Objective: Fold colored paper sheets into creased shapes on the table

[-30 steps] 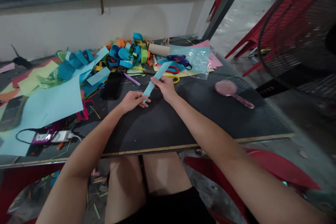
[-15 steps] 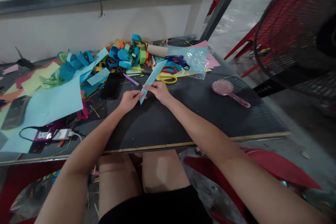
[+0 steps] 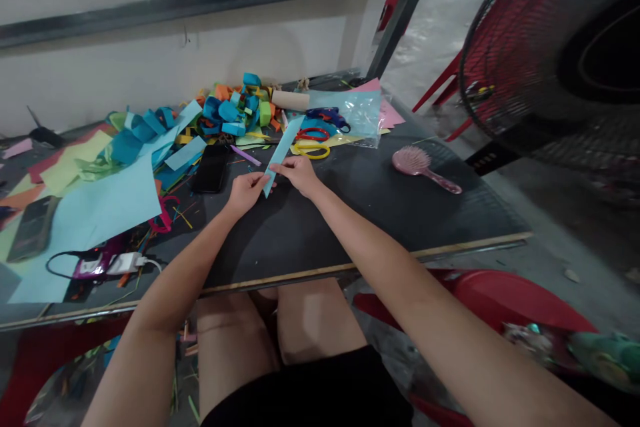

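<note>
A narrow light-blue paper strip (image 3: 287, 145) slants up and away above the dark table, pinched near its lower end by both hands. My left hand (image 3: 246, 191) is closed on its left edge, thumb on top. My right hand (image 3: 299, 174) grips it from the right, a little higher up, with fingertips close to the left thumb. Just beyond the strip lie yellow-handled scissors (image 3: 320, 152) and red-handled scissors (image 3: 320, 134). A purple pen-like stick (image 3: 246, 155) and a black phone (image 3: 211, 168) rest to the left of the strip.
Behind the hands is a heap of coloured paper loops (image 3: 233, 110) beside a cardboard tube (image 3: 290, 101). A pink hairbrush (image 3: 423, 167) lies at right, near a large fan (image 3: 520, 60). At left are paper sheets (image 3: 115, 203), another phone (image 3: 34, 227) and a power strip (image 3: 107, 263).
The view has shifted slightly, so the table items appear a little further left. Both hands keep their hold on the paper strip, with almost no change in grip.
</note>
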A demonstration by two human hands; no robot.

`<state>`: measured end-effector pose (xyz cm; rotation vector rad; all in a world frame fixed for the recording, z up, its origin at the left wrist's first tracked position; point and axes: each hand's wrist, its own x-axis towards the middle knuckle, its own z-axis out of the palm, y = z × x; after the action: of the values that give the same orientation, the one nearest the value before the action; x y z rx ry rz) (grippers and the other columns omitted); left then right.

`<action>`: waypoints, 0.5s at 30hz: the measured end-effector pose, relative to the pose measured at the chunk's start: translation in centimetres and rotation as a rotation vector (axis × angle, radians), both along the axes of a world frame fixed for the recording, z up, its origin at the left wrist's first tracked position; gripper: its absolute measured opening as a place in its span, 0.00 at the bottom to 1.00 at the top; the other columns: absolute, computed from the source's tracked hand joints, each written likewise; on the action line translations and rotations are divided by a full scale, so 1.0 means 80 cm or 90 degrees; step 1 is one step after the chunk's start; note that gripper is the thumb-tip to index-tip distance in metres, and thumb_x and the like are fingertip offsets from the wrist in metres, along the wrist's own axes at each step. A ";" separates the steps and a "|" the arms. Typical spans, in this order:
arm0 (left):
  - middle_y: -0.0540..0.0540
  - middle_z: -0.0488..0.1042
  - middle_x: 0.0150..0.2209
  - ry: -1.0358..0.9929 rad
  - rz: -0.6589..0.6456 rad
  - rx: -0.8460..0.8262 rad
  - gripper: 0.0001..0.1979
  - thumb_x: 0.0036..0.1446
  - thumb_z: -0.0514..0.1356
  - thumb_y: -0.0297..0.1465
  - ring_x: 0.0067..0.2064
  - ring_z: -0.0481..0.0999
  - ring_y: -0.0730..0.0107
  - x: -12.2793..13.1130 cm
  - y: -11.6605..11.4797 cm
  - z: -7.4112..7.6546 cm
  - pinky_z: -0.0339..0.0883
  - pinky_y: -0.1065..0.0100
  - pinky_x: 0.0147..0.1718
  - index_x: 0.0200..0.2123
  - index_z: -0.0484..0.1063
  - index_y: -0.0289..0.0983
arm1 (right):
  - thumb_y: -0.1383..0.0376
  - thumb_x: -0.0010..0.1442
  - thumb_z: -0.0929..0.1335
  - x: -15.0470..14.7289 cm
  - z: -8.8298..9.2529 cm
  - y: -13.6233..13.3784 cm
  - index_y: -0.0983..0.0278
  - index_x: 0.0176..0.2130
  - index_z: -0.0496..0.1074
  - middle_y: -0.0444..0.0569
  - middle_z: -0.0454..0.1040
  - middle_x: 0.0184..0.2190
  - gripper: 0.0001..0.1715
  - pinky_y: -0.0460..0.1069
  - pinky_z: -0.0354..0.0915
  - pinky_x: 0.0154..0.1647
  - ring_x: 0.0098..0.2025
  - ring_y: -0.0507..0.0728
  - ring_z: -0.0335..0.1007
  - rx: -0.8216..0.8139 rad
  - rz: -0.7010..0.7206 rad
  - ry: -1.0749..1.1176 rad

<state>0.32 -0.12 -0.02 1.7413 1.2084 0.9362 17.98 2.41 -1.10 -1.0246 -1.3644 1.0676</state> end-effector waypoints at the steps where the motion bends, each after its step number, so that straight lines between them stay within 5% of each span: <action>1: 0.43 0.82 0.33 -0.012 -0.009 -0.011 0.23 0.57 0.60 0.49 0.29 0.78 0.71 0.000 0.001 0.000 0.70 0.73 0.29 0.38 0.80 0.34 | 0.46 0.42 0.77 -0.001 0.001 -0.001 0.64 0.21 0.76 0.43 0.71 0.19 0.24 0.47 0.57 0.27 0.23 0.50 0.62 -0.007 0.000 0.011; 7: 0.46 0.79 0.25 0.016 -0.032 -0.050 0.20 0.56 0.62 0.45 0.18 0.66 0.80 -0.004 -0.004 0.007 0.60 0.76 0.20 0.33 0.79 0.32 | 0.46 0.43 0.76 -0.008 0.010 -0.005 0.65 0.21 0.75 0.44 0.70 0.16 0.25 0.47 0.57 0.24 0.21 0.50 0.61 -0.057 0.054 0.069; 15: 0.48 0.76 0.21 -0.038 -0.141 -0.185 0.13 0.55 0.65 0.37 0.19 0.68 0.81 -0.016 0.006 0.025 0.62 0.77 0.21 0.29 0.77 0.31 | 0.49 0.46 0.76 -0.003 0.005 0.011 0.63 0.23 0.77 0.44 0.71 0.17 0.20 0.48 0.60 0.20 0.20 0.51 0.62 -0.081 -0.025 0.154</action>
<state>-0.95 0.38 1.97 1.5641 1.0315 0.6421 17.71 3.30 -0.71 -0.9760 -1.0891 1.2189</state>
